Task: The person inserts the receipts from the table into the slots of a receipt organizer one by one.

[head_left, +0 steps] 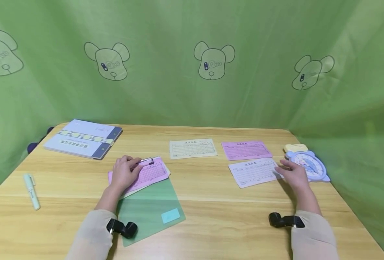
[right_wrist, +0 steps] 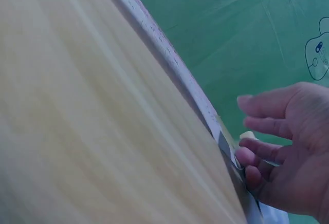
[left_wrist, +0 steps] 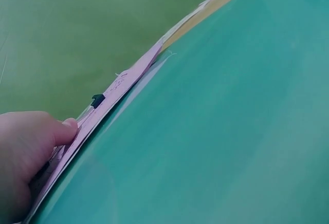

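Note:
A translucent green clipboard (head_left: 149, 213) with a blue label lies left of centre. Pink slip (head_left: 151, 176) and a paler slip under it rest on its far end, by a thin metal clip (head_left: 146, 161) with a black tip. My left hand (head_left: 126, 171) curls over that clip and grips it; in the left wrist view the thumb (left_wrist: 66, 131) lies along the pink slip. On the right, my right hand (head_left: 292, 174) hovers with loosely bent fingers, fingertips at the right edge of a white slip (head_left: 253, 172). No object shows between those fingers in the right wrist view.
Behind the white slip lie another pink slip (head_left: 246, 150) and a cream slip (head_left: 193, 148). A blue clock-like dial (head_left: 309, 166) and a yellow block (head_left: 295, 147) sit beside the right hand. At left are a notebook (head_left: 83, 139) and a pale green highlighter (head_left: 31, 191).

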Tool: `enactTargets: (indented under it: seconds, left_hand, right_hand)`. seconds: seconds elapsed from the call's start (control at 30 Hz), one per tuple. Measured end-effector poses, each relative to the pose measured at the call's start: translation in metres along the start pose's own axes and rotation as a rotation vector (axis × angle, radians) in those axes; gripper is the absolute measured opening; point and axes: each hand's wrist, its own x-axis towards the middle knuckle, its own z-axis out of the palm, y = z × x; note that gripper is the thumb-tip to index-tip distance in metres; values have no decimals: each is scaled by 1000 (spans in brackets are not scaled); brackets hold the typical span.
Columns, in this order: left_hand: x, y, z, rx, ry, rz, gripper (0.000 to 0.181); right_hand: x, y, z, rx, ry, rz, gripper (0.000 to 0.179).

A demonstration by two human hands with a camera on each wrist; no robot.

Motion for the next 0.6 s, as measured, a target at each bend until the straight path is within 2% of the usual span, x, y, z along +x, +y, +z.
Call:
enactTargets:
  seconds: [0.2,0.4,0.6]
  left_hand:
    - [1,-1,0,-18,-10,-25,31]
    - [2,0,0,-40,-48,-73,34]
    - [1,0,-2,-53,-64,-93,34]
  right_hand:
    - [2,7,4,-56,33,-1,55]
    - [3,9,6,-169,25,-45,57]
    - [3,8,9,-251,19,-73,58]
